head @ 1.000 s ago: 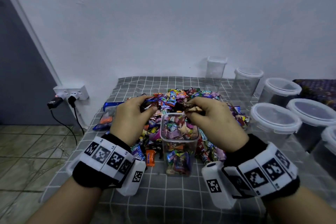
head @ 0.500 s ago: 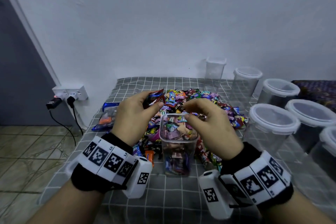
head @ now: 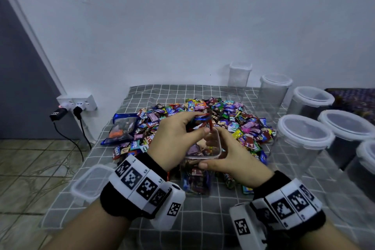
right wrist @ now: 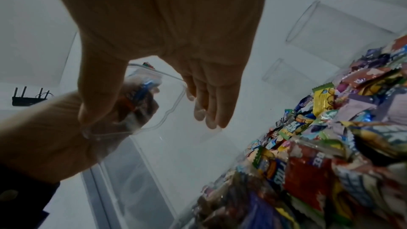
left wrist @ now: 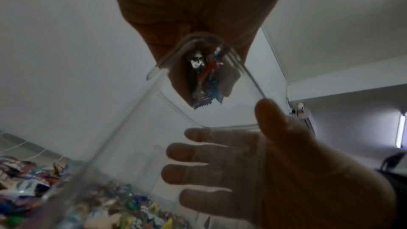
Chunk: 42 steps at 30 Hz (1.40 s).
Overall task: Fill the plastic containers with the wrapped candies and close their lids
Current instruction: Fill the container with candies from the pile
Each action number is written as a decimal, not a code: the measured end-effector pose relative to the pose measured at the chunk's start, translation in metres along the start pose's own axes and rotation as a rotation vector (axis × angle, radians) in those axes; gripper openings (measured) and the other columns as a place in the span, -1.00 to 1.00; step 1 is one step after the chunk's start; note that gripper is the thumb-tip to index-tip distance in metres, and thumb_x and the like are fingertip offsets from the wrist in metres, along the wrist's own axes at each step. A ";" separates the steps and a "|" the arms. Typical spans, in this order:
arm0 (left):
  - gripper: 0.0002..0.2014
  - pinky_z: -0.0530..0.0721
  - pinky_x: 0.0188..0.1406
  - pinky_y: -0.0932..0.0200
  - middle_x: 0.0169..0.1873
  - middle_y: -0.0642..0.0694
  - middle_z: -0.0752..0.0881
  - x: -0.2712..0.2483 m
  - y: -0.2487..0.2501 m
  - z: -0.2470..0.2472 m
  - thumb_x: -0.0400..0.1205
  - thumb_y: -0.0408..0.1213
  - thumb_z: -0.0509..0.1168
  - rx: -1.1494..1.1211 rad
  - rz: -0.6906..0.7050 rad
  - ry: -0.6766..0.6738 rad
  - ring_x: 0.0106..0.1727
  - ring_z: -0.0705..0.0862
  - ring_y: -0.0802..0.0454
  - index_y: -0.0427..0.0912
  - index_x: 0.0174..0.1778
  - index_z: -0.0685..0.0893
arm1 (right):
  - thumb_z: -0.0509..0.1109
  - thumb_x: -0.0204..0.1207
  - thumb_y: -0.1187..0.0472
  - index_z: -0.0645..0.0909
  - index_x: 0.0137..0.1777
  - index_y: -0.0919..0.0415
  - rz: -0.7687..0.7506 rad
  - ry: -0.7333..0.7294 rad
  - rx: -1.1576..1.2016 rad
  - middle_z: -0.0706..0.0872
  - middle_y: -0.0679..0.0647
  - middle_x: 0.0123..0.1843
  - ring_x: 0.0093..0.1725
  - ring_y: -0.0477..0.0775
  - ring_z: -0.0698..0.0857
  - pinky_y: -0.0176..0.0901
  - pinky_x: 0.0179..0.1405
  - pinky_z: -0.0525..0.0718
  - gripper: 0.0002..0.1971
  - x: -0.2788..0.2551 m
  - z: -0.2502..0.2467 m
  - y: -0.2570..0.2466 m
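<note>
A clear square plastic container (head: pixel 197 176), partly filled with wrapped candies, stands on the checked cloth. My right hand (head: pixel 207 153) grips it at the rim, thumb on the near wall and fingers (right wrist: pixel 209 109) over the far wall. My left hand (head: pixel 197 126) pinches a few red and blue wrapped candies (left wrist: pixel 204 76) just above the container's mouth. Behind it spreads the big candy pile (head: pixel 243 126). The container's clear lid (head: pixel 89 182) lies flat on the cloth at my left wrist.
Several empty clear containers with lids on stand along the right side, the nearest (head: pixel 302 140) close to my right hand. A blue candy bag (head: pixel 121 128) lies left of the pile. A wall socket with plugs (head: pixel 77 105) is at the left, past the table edge.
My left hand has carried its candies from left of the container to over its mouth. My right hand has let go of its candy and taken hold of the container's rim.
</note>
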<state>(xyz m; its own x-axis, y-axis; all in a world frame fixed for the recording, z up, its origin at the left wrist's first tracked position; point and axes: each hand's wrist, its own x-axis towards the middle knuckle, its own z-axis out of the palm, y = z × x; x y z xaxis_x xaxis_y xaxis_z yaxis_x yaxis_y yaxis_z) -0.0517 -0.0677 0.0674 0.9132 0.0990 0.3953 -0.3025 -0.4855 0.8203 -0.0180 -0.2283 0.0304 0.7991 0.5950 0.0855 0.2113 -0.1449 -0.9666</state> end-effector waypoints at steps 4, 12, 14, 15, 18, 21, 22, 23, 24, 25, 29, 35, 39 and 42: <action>-0.72 0.66 0.11 0.06 -0.06 0.06 0.79 -0.002 -0.002 0.001 0.45 -0.23 0.51 0.111 0.052 -0.005 0.00 0.73 0.20 -0.04 0.09 0.77 | 0.67 0.21 0.22 0.40 0.26 -0.13 -0.007 0.014 0.009 0.66 -0.02 0.25 0.18 -0.10 0.71 -0.15 0.21 0.65 -0.31 0.000 0.000 0.003; -0.61 0.70 -0.01 0.05 -0.18 0.08 0.76 -0.001 -0.002 -0.001 0.32 0.02 0.42 0.203 0.089 -0.074 -0.14 0.72 0.18 -0.02 0.03 0.79 | 0.60 0.26 0.40 0.41 0.28 -0.06 -0.028 0.017 0.049 0.69 -0.06 0.19 0.15 -0.15 0.72 -0.32 0.09 0.63 -0.34 -0.002 0.002 0.000; -0.63 0.72 -0.02 0.05 -0.20 0.09 0.77 -0.001 -0.003 -0.001 0.33 0.02 0.43 0.148 0.067 -0.076 -0.16 0.74 0.19 -0.03 0.01 0.79 | 0.62 0.26 0.34 0.40 0.29 -0.10 -0.028 0.015 0.051 0.68 -0.04 0.22 0.18 -0.14 0.70 -0.31 0.12 0.62 -0.32 -0.002 0.002 -0.001; -0.66 0.72 -0.02 0.06 -0.20 0.08 0.78 -0.001 -0.003 -0.001 0.34 0.01 0.43 0.119 0.060 -0.075 -0.16 0.74 0.19 -0.01 -0.01 0.79 | 0.62 0.25 0.31 0.39 0.29 -0.12 -0.026 0.011 0.041 0.67 -0.05 0.23 0.18 -0.16 0.69 -0.33 0.14 0.61 -0.32 -0.003 0.003 -0.001; -0.84 0.72 -0.02 0.16 -0.20 0.06 0.80 -0.003 -0.002 -0.005 0.41 -0.09 0.40 -0.054 0.032 -0.038 -0.13 0.75 0.18 0.06 -0.11 0.76 | 0.60 0.29 0.33 0.40 0.24 -0.11 -0.021 0.019 0.004 0.62 -0.13 0.17 0.09 -0.40 0.65 -0.51 0.04 0.57 -0.38 -0.005 0.003 -0.005; -0.88 0.70 -0.04 0.22 -0.18 0.06 0.80 -0.006 -0.007 -0.018 0.45 -0.16 0.35 -0.169 0.025 0.067 -0.08 0.75 0.15 0.05 -0.14 0.76 | 0.58 0.32 0.35 0.38 0.25 -0.12 -0.010 -0.013 -0.047 0.61 -0.21 0.19 0.14 -0.34 0.65 -0.47 0.10 0.57 -0.38 -0.010 0.000 -0.007; -0.89 0.70 -0.03 0.21 -0.17 0.08 0.80 -0.006 -0.011 -0.025 0.47 -0.17 0.35 -0.168 0.015 0.097 -0.07 0.75 0.15 0.06 -0.14 0.76 | 0.61 0.32 0.24 0.34 0.30 -0.17 -0.012 -0.030 -0.185 0.56 -0.26 0.25 0.22 -0.30 0.60 -0.42 0.22 0.52 -0.34 -0.011 -0.002 -0.006; -0.91 0.69 -0.04 0.20 -0.18 0.10 0.80 -0.006 -0.017 -0.033 0.49 -0.18 0.37 -0.159 -0.005 0.112 -0.08 0.74 0.18 0.07 -0.15 0.76 | 0.62 0.30 0.07 0.28 0.37 -0.20 0.000 -0.056 -0.345 0.50 -0.26 0.30 0.30 -0.26 0.52 -0.37 0.33 0.44 -0.27 -0.013 -0.005 -0.002; -0.92 0.68 -0.06 0.20 -0.20 0.13 0.80 -0.006 -0.023 -0.042 0.52 -0.22 0.40 -0.132 -0.031 0.113 -0.11 0.73 0.22 0.08 -0.16 0.75 | 0.59 0.25 -0.14 0.25 0.46 -0.16 0.010 -0.080 -0.494 0.45 -0.23 0.35 0.36 -0.24 0.44 -0.32 0.39 0.38 -0.19 -0.016 -0.008 0.002; -0.89 0.65 -0.08 0.21 -0.22 0.14 0.80 -0.006 -0.028 -0.050 0.55 -0.27 0.41 -0.089 -0.061 0.103 -0.15 0.72 0.25 0.08 -0.16 0.75 | 0.48 0.18 -0.31 0.24 0.52 -0.10 0.032 -0.097 -0.618 0.43 -0.19 0.40 0.39 -0.22 0.40 -0.27 0.43 0.36 -0.10 -0.018 -0.012 0.007; -0.92 0.61 -0.10 0.45 -0.21 0.11 0.78 -0.013 -0.044 -0.074 0.57 -0.24 0.38 0.179 -0.174 -0.040 -0.17 0.70 0.31 0.07 -0.13 0.74 | 0.38 0.43 -0.21 0.43 0.34 -0.02 0.176 -0.144 -0.951 0.50 -0.14 0.23 0.22 -0.12 0.50 -0.19 0.29 0.49 -0.46 -0.027 -0.028 0.019; -0.75 0.53 -0.37 0.35 -0.47 0.08 0.70 -0.022 -0.065 -0.074 0.59 -0.06 0.35 0.632 -0.399 -0.612 -0.46 0.61 0.25 0.00 -0.40 0.67 | 0.25 0.57 0.01 0.38 -0.29 -0.01 0.428 -0.349 -1.272 0.52 -0.03 -0.14 -0.10 0.00 0.51 -0.29 -0.32 0.40 -0.78 -0.035 -0.041 0.015; -0.77 0.60 -0.41 0.37 -0.62 0.07 0.65 -0.028 -0.079 -0.059 0.58 -0.18 0.36 0.600 -0.567 -0.835 -0.55 0.59 0.20 -0.12 -0.39 0.71 | 0.27 0.58 0.07 0.62 0.14 0.11 0.523 -0.416 -1.268 0.65 0.11 0.11 0.10 0.07 0.62 -0.26 -0.08 0.45 -0.78 -0.034 -0.036 0.018; -0.79 0.58 -0.44 0.40 -0.60 0.08 0.64 -0.025 -0.084 -0.051 0.56 -0.23 0.37 0.644 -0.617 -0.882 -0.57 0.58 0.22 -0.07 -0.42 0.70 | 0.28 0.58 0.10 0.59 0.18 0.14 0.548 -0.419 -1.206 0.55 0.06 -0.01 -0.02 0.04 0.53 -0.26 -0.09 0.43 -0.77 -0.023 -0.032 0.022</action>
<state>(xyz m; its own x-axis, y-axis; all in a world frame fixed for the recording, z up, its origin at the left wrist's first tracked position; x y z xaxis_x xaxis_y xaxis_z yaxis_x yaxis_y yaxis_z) -0.0633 0.0149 0.0094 0.8019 -0.0329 -0.5966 0.2008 -0.9255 0.3210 -0.0142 -0.2707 0.0148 0.7561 0.3998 -0.5182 0.4505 -0.8923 -0.0311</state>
